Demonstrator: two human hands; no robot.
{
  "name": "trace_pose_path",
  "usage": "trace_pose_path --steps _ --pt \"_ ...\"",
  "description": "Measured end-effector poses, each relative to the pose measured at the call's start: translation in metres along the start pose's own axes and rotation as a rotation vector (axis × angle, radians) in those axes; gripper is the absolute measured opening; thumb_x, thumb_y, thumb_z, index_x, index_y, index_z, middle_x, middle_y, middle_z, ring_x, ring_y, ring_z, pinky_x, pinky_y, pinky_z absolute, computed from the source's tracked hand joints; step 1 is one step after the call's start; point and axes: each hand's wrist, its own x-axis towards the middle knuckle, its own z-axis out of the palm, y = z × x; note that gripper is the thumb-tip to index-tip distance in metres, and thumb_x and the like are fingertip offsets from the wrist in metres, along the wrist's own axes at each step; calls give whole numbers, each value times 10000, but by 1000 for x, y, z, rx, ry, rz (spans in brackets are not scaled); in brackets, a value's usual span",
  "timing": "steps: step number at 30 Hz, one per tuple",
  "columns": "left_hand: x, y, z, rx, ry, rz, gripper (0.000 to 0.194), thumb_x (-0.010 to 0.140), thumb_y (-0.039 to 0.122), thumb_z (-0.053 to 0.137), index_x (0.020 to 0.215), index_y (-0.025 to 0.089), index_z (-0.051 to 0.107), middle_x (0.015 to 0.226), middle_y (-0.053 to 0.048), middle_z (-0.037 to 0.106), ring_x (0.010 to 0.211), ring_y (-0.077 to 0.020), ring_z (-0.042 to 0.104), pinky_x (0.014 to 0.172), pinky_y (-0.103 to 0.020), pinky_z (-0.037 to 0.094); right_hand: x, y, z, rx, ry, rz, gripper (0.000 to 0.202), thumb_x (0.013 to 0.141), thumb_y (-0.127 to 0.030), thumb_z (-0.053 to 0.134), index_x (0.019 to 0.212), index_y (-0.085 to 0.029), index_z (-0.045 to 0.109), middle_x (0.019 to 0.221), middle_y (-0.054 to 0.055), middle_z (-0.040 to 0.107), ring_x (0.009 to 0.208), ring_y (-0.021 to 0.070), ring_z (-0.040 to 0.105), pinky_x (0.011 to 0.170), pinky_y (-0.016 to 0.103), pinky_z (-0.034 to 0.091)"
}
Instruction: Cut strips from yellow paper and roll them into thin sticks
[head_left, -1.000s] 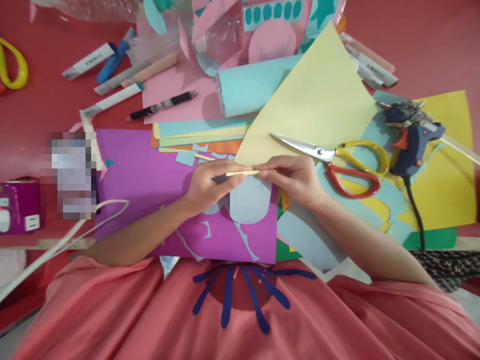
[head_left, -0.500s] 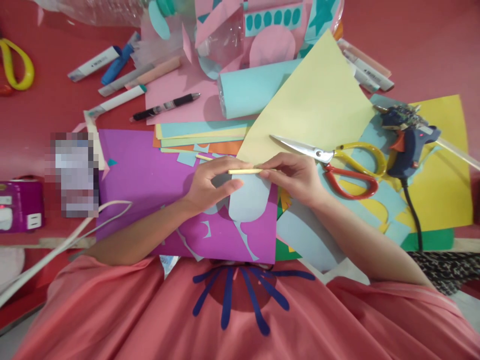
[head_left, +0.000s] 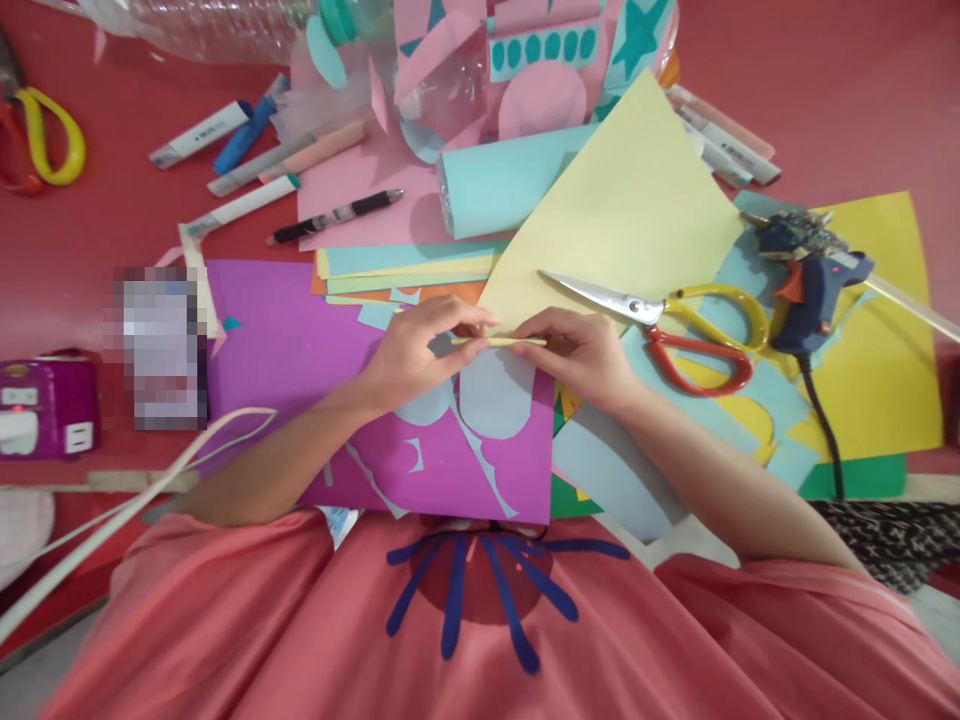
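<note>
Both my hands meet over the purple paper sheet and pinch a thin pale yellow stick held level. My left hand grips its left end with fingers curled over it. My right hand holds the right end between thumb and fingers. Under the stick lies a rounded light blue paper cutout, resting on the purple sheet. A second similar blue shape shows beneath my left hand.
Scissors with yellow and red handles lie on the pale yellow sheet right of my hands. A blue glue gun sits further right. Markers and a black pen lie top left, beside a rolled teal paper. A white cable crosses bottom left.
My left fingers have closed further over the stick's left end, and both hands shifted slightly up. The blue cutout beneath now shows more.
</note>
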Motion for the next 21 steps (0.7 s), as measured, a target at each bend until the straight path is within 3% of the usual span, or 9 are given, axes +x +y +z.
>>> trace_pose_path --steps 6,10,13,15,18,21 --pt "4 10 -19 106 50 -109 182 924 282 601 1018 199 733 974 -26 770 836 -125 702 775 -238 568 1 -9 -12 -81 96 -97 338 874 -512 697 720 -223 613 654 -15 646 554 112 567 549 262 501" --pt "-10 7 -40 302 -60 -140 194 940 267 571 1037 225 733 937 -12 768 826 -138 698 798 -265 565 -10 -18 -36 -198 124 -49 167 910 -335 643 779 -236 609 710 -11 681 580 121 621 577 269 535" --pt "-26 -4 -47 546 -126 -50 215 958 267 545 1060 233 731 1015 -37 765 937 -184 715 860 -315 569 -26 -18 -55 -333 166 -48 108 895 -266 611 795 -242 575 668 -19 691 541 110 612 544 243 509" --pt "-32 -11 -49 703 -67 22 228 973 279 526 1044 236 738 1025 -57 756 925 -200 717 833 -332 576 -37 -17 -66 -416 181 -45 127 910 -274 578 791 -240 546 614 -23 668 488 99 571 493 226 465" --pt "-31 -16 -49 792 -42 96 266 980 338 537 1133 210 712 1122 -92 738 1033 -235 703 923 -380 570 -50 -11 -81 -548 224 -61 263 962 -318 511 712 -240 495 501 -45 568 397 87 479 423 225 379" --pt "-21 -17 -45 815 -146 160 389 970 370 551 1300 177 622 1281 -128 686 1195 -276 640 1049 -441 517 -57 0 -91 -677 318 -127 426 987 -396 491 593 -239 458 440 -34 507 375 104 442 419 263 354"
